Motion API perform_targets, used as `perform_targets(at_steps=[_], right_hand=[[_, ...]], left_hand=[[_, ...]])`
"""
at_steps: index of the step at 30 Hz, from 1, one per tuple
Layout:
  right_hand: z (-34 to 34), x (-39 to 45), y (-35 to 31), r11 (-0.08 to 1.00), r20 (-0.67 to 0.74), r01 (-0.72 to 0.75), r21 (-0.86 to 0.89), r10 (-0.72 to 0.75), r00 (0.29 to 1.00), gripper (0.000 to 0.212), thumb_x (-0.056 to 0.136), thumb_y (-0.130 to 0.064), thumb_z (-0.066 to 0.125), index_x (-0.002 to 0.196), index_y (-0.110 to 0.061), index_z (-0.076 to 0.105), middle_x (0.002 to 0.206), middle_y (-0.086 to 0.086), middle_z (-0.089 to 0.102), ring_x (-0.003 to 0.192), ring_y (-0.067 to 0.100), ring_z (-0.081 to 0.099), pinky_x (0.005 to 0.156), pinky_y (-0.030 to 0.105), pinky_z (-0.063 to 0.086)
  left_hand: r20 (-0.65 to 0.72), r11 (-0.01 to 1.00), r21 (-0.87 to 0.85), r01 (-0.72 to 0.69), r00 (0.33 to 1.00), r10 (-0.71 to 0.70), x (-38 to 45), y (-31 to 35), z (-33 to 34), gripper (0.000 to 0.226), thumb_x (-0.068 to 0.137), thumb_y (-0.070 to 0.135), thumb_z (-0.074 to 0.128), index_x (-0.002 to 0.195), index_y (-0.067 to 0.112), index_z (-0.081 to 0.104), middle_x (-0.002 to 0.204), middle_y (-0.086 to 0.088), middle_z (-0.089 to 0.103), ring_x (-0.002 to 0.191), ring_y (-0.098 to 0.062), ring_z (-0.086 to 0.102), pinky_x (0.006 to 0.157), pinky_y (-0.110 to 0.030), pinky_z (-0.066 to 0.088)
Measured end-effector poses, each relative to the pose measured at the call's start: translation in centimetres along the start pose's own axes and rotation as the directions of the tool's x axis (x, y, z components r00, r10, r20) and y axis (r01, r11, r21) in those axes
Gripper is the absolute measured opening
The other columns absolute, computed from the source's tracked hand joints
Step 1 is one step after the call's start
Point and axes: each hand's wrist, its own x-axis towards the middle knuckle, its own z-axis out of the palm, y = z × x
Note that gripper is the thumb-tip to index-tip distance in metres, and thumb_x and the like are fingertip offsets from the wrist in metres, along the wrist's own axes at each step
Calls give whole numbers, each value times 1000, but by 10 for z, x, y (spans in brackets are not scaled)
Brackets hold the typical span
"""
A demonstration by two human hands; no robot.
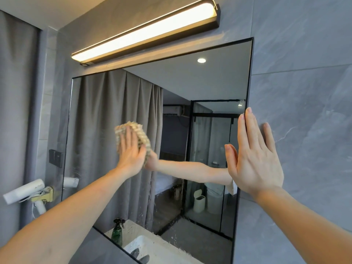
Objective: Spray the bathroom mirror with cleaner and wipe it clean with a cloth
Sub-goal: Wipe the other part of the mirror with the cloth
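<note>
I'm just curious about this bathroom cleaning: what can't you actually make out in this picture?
- Spray bottle, head view: seen only as a reflection; the real one is out of frame.
- Cloth: blurred, partly covered by the left hand.
- Right hand: its palm faces away at the mirror edge.
- Hair dryer: its handle end is hidden.

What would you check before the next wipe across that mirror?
1. Cloth pressed flat on the mirror by the left hand: ok.
2. Right hand braced flat across the mirror's right edge and the wall: ok.
3. Glass wiped clean: not ok, streaks and droplets remain on the lower part.
4. Cloth still damp enough: cannot tell.
5. Spray bottle within reach: cannot tell, only its reflection shows.
</note>
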Motion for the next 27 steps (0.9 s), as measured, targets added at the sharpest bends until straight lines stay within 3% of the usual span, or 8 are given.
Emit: perform_targets(at_steps=[4,8,12,15,19,23,27], right_hand=[[-1,0,0,1000,-3,6,-6,-6,1000,75,105,-35,40,164,6,18,176,23,10,163,32,21,133,53,12],[0,-1,1,1000,-6,1,-2,-1,1000,75,105,-35,40,164,6,19,176,23,10,162,33,23,133,53,12],[0,-2,1,1000,-8,3,8,-3,1000,74,106,-35,39,164,6,18,176,22,10,162,32,23,134,51,9],[1,-2,1,1000,-8,4,19,-3,1000,74,107,-36,37,165,6,17,176,23,9,162,33,22,134,50,7],[3,-2,2,1000,-10,10,20,-10,1000,74,108,-38,36,165,5,15,176,22,8,162,33,22,134,51,8],[2,-2,2,999,-11,12,34,-12,1000,74,108,-39,35,165,5,15,176,22,8,163,33,20,134,52,8],[2,-1,2,1000,-15,9,24,-8,1000,74,109,-39,35,165,4,14,176,22,7,163,32,18,134,52,8]], left_hand=[[-57,946,68,-316,946,320,15,88,-8,80,102,53,21,166,27,-19,172,7,-31,159,-24,-30,130,-52,-13],[-140,912,81,-402,901,410,22,121,3,72,106,56,14,162,36,-26,174,5,-25,162,-29,-19,130,-61,-1],[-197,955,27,-295,935,294,19,101,15,68,107,57,8,166,34,-17,177,4,-16,164,-28,-12,130,-63,6],[-167,986,-30,-166,973,159,-5,64,23,72,104,51,17,165,30,-15,177,3,-17,163,-24,-19,131,-56,-4],[-122,999,-38,-31,992,27,-63,0,44,74,100,47,14,158,33,-29,172,8,-30,160,-19,-26,131,-52,-9],[5,993,-51,105,995,-104,-131,-49,71,77,98,51,9,156,30,-36,167,11,-40,158,-15,-32,131,-50,-10],[168,984,110,143,973,-161,-197,-96,97,79,98,55,-1,154,15,-39,163,0,-47,157,-21,-34,132,-52,-4]])
